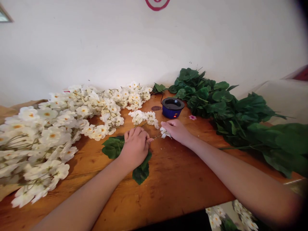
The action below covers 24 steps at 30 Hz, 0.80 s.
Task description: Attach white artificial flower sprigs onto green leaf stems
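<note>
My left hand (136, 144) is closed around a stem over a cluster of green leaves (141, 173), which stick out to its left and below it. My right hand (176, 130) pinches a small white flower (165, 132) at the end of a thin stem that runs across to my left hand. Just beyond both hands, a short spray of white flowers (144, 117) rests above the wooden table (168, 186). Behind my right hand stands a blue pot (172, 107) with a black, dark-filled top and a small red light.
White artificial flowers (53, 134) are heaped along the left and back. A long pile of green leaves (223, 99) covers the right side. A small pink flower (192, 117) lies right of the pot. More white flowers (216, 218) show below the table's front edge.
</note>
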{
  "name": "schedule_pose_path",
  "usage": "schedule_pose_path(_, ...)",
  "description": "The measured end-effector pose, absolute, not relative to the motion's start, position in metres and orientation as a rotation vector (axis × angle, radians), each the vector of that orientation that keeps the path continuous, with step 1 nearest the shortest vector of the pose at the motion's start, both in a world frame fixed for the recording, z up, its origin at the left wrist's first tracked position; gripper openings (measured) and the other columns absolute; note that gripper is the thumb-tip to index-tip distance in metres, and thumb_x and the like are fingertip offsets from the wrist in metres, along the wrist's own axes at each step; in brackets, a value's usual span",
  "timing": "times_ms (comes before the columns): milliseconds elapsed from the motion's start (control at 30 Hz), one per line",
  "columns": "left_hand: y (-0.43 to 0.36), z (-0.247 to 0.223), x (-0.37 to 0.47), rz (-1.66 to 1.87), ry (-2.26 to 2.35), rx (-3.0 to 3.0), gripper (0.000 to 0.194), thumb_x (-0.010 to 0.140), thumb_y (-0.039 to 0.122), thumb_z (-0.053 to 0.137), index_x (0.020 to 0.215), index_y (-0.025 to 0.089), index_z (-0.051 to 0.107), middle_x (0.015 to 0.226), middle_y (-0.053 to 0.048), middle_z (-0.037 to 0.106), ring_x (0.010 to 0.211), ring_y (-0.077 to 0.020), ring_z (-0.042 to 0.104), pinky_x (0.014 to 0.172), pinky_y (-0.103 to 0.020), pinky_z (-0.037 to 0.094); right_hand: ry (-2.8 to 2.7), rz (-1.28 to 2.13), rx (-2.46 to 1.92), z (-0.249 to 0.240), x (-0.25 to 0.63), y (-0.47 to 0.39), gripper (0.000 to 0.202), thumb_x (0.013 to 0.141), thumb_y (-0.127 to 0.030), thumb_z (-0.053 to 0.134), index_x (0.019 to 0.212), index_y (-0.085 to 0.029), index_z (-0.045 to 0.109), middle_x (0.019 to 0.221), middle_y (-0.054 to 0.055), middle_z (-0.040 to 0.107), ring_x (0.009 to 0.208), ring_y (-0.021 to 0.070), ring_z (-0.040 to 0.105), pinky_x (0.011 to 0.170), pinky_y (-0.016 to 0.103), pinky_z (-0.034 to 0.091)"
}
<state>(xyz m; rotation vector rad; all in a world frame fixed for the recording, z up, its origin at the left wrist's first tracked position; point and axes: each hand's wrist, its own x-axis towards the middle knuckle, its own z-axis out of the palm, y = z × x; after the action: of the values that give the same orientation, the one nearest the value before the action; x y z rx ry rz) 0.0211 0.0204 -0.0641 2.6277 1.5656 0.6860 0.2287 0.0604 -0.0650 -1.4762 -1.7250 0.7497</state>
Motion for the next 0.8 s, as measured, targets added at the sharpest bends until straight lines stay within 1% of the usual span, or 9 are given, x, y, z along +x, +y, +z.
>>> schedule_pose_path(333, 0.0204, -0.064, 0.0201, 0.704, 1.549, 2.619, 0.014, 0.095, 0.029, 0.048, 0.088, 0.021, 0.057, 0.099, -0.005, 0.058, 0.097, -0.0235, 0.05, 0.084, -0.04, 0.031, -1.628, 0.73, -1.502, -0.0674, 0.2287, 0.0636, 0.047, 0.087, -0.05, 0.047, 0.051, -0.022, 0.034, 0.047, -0.006, 0.032, 0.047, 0.0105, 0.031, 0.048, 0.028, 0.02)
schedule_pose_path(500, 0.02, -0.0635, 0.0199, 0.707, 1.547, 2.602, 0.012, 0.094, 0.028, 0.049, 0.088, 0.021, 0.057, 0.099, -0.005, 0.058, 0.097, -0.0236, 0.05, 0.084, -0.041, 0.031, -1.615, 0.749, -1.519, -0.0679, 0.2266, 0.0627, 0.048, 0.086, -0.052, 0.047, 0.051, -0.022, 0.036, 0.046, -0.006, 0.034, 0.047, 0.0107, 0.033, 0.048, 0.027, 0.022)
schedule_pose_path(667, 0.0205, -0.0648, 0.0198, 0.716, 1.554, 2.611, 0.014, 0.094, 0.029, 0.049, 0.087, 0.02, 0.058, 0.099, -0.005, 0.059, 0.096, -0.0236, 0.05, 0.084, -0.041, 0.031, -1.625, 0.761, -1.525, -0.0681, 0.2247, 0.0612, 0.047, 0.086, -0.054, 0.046, 0.053, -0.021, 0.04, 0.047, -0.005, 0.037, 0.048, 0.0113, 0.035, 0.049, 0.027, 0.022)
schedule_pose_path(800, 0.0212, -0.0654, 0.0198, 0.686, 1.564, 2.602, 0.014, 0.094, 0.028, 0.049, 0.086, 0.02, 0.058, 0.099, -0.006, 0.059, 0.097, -0.0242, 0.05, 0.085, -0.042, 0.031, -1.667, 0.757, -1.522, -0.068, 0.2229, 0.0597, 0.047, 0.087, -0.053, 0.044, 0.054, -0.022, 0.036, 0.049, -0.005, 0.033, 0.049, 0.011, 0.033, 0.049, 0.027, 0.02)
